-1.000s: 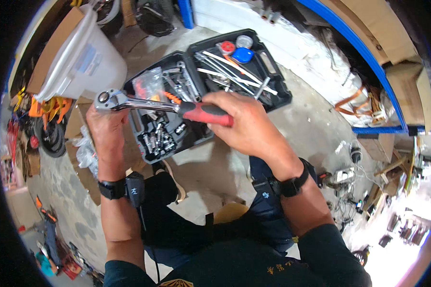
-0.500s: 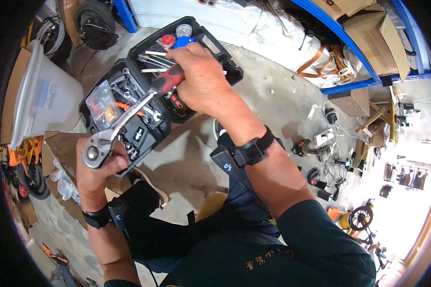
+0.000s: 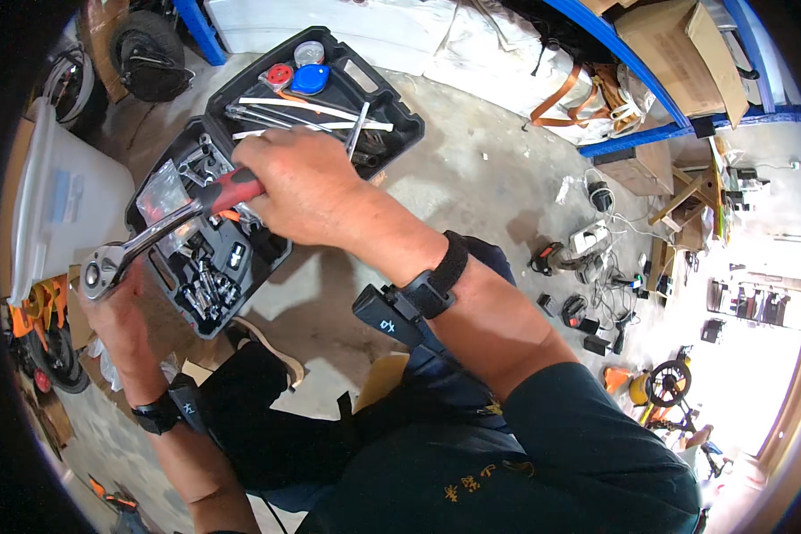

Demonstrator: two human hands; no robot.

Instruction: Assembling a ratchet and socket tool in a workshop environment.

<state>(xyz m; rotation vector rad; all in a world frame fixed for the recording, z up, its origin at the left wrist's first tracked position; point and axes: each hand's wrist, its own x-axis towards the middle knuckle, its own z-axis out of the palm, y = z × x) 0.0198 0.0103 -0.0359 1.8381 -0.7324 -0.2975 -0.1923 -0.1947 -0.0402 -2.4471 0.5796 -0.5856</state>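
Observation:
My right hand (image 3: 303,182) is closed around the red-and-black handle of a chrome ratchet wrench (image 3: 160,233). My left hand (image 3: 116,316) is closed at the ratchet's head, its fingers mostly behind it. Under the wrench an open black toolbox (image 3: 262,271) lies on the floor, with sockets (image 3: 211,287), spanners and a clear bag (image 3: 158,191) in one half. The other half holds long rods and white strips (image 3: 347,116), a red round item (image 3: 279,75), a blue item (image 3: 310,78) and a clear round container (image 3: 309,52).
A white plastic bin (image 3: 80,205) stands at the left, with a tyre (image 3: 138,53) behind it. Blue shelving (image 3: 623,62) with cardboard boxes (image 3: 672,53) runs along the upper right. A power strip, cables (image 3: 589,238) and small black devices lie at the right; cardboard (image 3: 107,365) lies at lower left.
Both hands and the ratchet have moved left in the view, the ratchet staying gripped. The toolbox and surroundings have also shifted left as the view turns.

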